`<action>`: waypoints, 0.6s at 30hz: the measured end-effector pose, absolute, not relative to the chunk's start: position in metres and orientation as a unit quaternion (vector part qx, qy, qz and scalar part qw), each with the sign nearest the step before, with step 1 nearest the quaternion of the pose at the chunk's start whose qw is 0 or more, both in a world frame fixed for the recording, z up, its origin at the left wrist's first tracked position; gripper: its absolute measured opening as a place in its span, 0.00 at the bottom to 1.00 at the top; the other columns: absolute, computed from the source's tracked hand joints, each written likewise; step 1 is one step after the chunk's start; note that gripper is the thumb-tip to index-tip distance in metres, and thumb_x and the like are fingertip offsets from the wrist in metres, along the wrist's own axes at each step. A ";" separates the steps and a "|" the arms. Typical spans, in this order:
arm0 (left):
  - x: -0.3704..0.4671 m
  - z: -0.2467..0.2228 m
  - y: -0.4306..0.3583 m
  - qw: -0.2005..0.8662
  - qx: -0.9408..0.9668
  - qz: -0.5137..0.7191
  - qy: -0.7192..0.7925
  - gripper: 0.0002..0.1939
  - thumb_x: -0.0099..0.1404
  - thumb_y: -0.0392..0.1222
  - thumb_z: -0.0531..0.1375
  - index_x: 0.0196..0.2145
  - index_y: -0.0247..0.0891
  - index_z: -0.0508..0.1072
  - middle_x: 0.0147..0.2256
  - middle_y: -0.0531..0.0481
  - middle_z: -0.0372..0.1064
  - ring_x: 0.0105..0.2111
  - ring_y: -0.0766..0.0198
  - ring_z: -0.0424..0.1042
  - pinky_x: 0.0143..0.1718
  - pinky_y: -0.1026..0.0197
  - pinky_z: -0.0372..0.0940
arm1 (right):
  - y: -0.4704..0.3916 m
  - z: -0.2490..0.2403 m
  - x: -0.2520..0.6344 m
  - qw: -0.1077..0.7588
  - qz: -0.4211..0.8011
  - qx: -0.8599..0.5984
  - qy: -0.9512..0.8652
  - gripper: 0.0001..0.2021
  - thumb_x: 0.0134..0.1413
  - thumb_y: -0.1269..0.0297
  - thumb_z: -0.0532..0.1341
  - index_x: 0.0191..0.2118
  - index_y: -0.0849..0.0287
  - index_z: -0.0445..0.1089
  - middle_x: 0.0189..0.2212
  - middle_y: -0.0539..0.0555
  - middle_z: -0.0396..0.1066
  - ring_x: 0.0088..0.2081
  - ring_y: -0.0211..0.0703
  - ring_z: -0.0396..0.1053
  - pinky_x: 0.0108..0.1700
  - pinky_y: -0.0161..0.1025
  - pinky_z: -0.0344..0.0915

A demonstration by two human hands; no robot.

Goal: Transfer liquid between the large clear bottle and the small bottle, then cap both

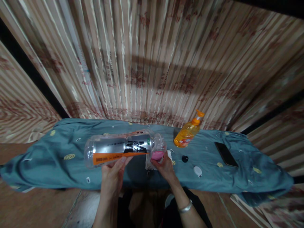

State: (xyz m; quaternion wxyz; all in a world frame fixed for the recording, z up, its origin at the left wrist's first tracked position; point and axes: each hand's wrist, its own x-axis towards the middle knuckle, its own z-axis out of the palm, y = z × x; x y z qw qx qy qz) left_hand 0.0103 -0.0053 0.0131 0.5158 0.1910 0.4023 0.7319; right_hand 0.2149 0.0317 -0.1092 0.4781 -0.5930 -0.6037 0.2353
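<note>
My left hand (113, 175) holds a large clear plastic bottle (123, 148) sideways, fingers under its silver, black and orange label. The bottle's neck points right. My right hand (163, 166) pinches a pink sponge-like piece (157, 155) and a bit of white cloth (149, 163) right at the bottle's mouth. A silver bracelet (185, 207) sits on my right wrist. Both hands hover over the front edge of a teal cloth (59, 148) spread on the low surface.
An orange pump bottle of liquid soap (187, 133) stands behind the hands to the right. A small black cap (185, 158), a white round lid (197, 171) and a black phone (225, 154) lie on the cloth. Striped curtains (152, 63) hang behind.
</note>
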 end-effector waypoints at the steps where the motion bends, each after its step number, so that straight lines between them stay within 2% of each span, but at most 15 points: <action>1: 0.010 0.012 -0.005 0.516 0.192 0.730 0.405 0.19 0.36 0.45 0.77 0.23 0.37 0.75 0.25 0.48 0.77 0.31 0.49 0.79 0.52 0.31 0.68 | 0.032 -0.109 0.215 0.478 0.237 -0.592 -0.604 0.37 0.46 0.59 0.71 0.63 0.56 0.60 0.48 0.59 0.76 0.52 0.61 0.75 0.55 0.57 0.71; 6: 0.010 0.011 -0.006 0.508 0.192 0.738 0.401 0.19 0.36 0.43 0.77 0.26 0.38 0.76 0.26 0.49 0.77 0.35 0.47 0.80 0.51 0.32 0.69 | 0.032 -0.107 0.214 0.482 0.241 -0.588 -0.603 0.35 0.46 0.58 0.71 0.61 0.57 0.62 0.48 0.59 0.76 0.52 0.61 0.75 0.54 0.58 0.71; 11: 0.011 0.013 -0.007 0.504 0.200 0.733 0.409 0.19 0.35 0.46 0.77 0.23 0.37 0.77 0.27 0.47 0.78 0.32 0.49 0.79 0.49 0.35 0.71 | 0.032 -0.107 0.215 0.474 0.245 -0.595 -0.602 0.34 0.47 0.57 0.70 0.60 0.58 0.63 0.48 0.60 0.77 0.53 0.60 0.74 0.56 0.56 0.70; 18: 0.011 0.013 -0.007 0.501 0.187 0.745 0.399 0.20 0.34 0.44 0.77 0.23 0.38 0.74 0.26 0.51 0.77 0.31 0.52 0.79 0.45 0.39 0.74 | 0.033 -0.107 0.215 0.469 0.234 -0.595 -0.609 0.31 0.48 0.59 0.70 0.58 0.58 0.64 0.47 0.60 0.77 0.51 0.58 0.75 0.53 0.53 0.72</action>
